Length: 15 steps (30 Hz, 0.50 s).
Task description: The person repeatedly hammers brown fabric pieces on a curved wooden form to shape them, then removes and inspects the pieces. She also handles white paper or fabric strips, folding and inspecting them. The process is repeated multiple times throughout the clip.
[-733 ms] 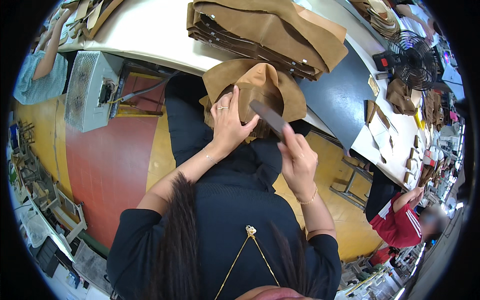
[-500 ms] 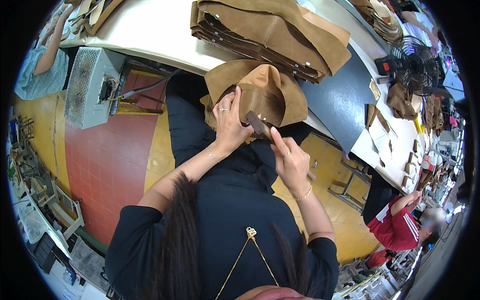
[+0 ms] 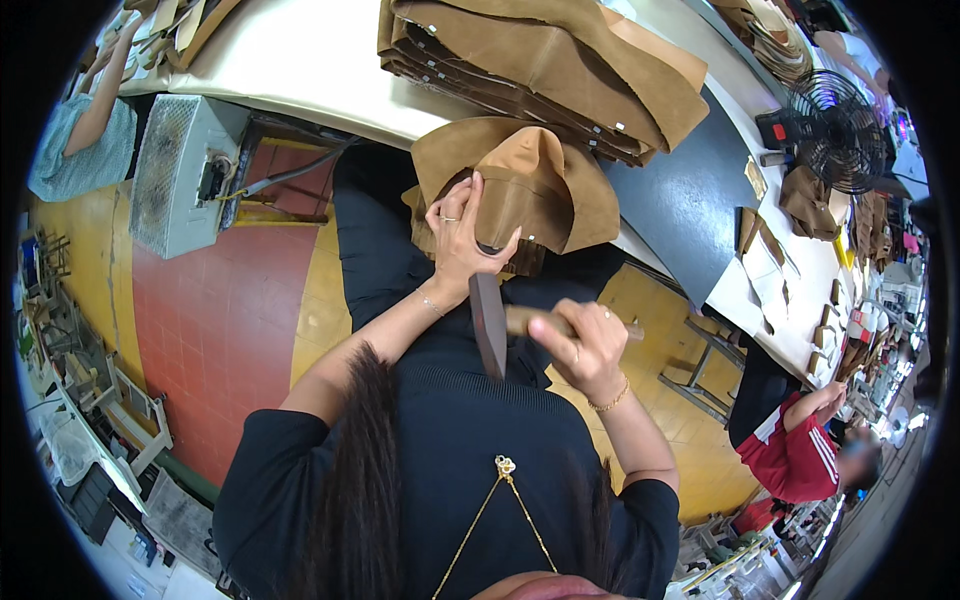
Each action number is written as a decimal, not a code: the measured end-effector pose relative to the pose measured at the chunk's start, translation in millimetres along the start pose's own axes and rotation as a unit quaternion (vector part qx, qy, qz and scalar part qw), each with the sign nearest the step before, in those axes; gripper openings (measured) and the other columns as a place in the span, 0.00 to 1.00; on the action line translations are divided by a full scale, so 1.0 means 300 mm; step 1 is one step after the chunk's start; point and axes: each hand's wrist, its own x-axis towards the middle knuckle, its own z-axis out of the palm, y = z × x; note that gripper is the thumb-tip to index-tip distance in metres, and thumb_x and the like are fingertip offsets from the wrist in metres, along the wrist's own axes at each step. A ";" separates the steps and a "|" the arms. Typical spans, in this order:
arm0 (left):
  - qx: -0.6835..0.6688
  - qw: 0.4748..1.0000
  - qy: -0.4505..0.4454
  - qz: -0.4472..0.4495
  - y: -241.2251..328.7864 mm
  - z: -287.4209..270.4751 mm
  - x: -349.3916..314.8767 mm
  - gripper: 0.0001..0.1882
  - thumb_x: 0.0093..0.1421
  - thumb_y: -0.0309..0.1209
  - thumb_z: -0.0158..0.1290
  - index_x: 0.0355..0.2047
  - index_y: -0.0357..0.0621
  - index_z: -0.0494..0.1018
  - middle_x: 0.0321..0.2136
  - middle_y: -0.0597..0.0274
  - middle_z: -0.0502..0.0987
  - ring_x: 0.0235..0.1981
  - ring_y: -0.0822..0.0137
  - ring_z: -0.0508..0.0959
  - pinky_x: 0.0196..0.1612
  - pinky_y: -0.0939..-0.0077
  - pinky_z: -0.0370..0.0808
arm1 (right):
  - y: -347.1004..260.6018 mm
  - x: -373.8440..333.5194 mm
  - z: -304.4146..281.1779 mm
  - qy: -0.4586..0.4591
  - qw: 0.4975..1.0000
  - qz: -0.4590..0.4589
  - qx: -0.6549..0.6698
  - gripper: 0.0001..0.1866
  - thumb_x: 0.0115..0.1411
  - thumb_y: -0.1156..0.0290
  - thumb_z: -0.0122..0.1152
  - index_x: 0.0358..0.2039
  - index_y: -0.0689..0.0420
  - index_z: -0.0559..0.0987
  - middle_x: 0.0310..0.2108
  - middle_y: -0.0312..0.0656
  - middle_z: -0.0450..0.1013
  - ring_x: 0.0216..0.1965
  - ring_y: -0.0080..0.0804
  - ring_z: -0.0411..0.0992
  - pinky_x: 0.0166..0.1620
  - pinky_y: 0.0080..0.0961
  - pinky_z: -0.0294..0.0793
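A brown leather piece (image 3: 525,205), curved with a raised fold and a seam across it, rests over my lap at the table's edge. My left hand (image 3: 462,238) grips its near edge, fingers on the upper surface and thumb out to the right. Between my hands and my torso is a hammer (image 3: 487,325) with a dark flat head and a wooden handle. My right hand (image 3: 590,345) is closed around that handle, and the hammer's head stands apart from the leather, just below my left hand.
A pile of similar leather pieces (image 3: 560,70) lies on the white table (image 3: 310,60) beyond. To its right are a dark board (image 3: 670,190) and a black fan (image 3: 835,130). A grey metal box (image 3: 185,175) stands at left. People sit at both sides.
My right hand has drawn the hammer back from the leather toward my body, turning its head. My left hand stays on the leather piece, with its thumb now lifted outward.
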 end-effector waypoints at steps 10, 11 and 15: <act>-0.001 1.000 0.000 0.009 -0.006 0.008 0.001 0.50 0.48 0.40 0.68 0.67 0.32 0.57 0.55 0.49 0.67 0.60 0.56 0.66 0.61 0.57 0.56 | 0.020 0.024 0.052 -0.041 0.995 0.084 -0.013 0.30 0.49 0.80 0.67 0.54 0.42 0.79 0.30 0.36 0.73 0.23 0.33 0.71 0.25 0.28 0.70; -0.001 1.000 -0.001 0.014 -0.007 0.011 0.000 0.50 0.49 0.40 0.68 0.67 0.32 0.57 0.55 0.49 0.67 0.60 0.56 0.66 0.61 0.57 0.56 | 0.030 0.036 0.050 -0.062 0.993 0.100 0.011 0.31 0.50 0.79 0.67 0.56 0.43 0.78 0.30 0.36 0.74 0.23 0.33 0.71 0.26 0.27 0.71; -0.005 1.000 -0.010 0.012 -0.013 0.007 -0.006 0.50 0.48 0.40 0.68 0.66 0.31 0.57 0.57 0.48 0.67 0.60 0.56 0.66 0.61 0.58 0.56 | 0.001 0.099 -0.016 0.015 0.997 0.079 0.010 0.32 0.52 0.76 0.65 0.58 0.39 0.77 0.30 0.35 0.73 0.22 0.31 0.71 0.25 0.27 0.71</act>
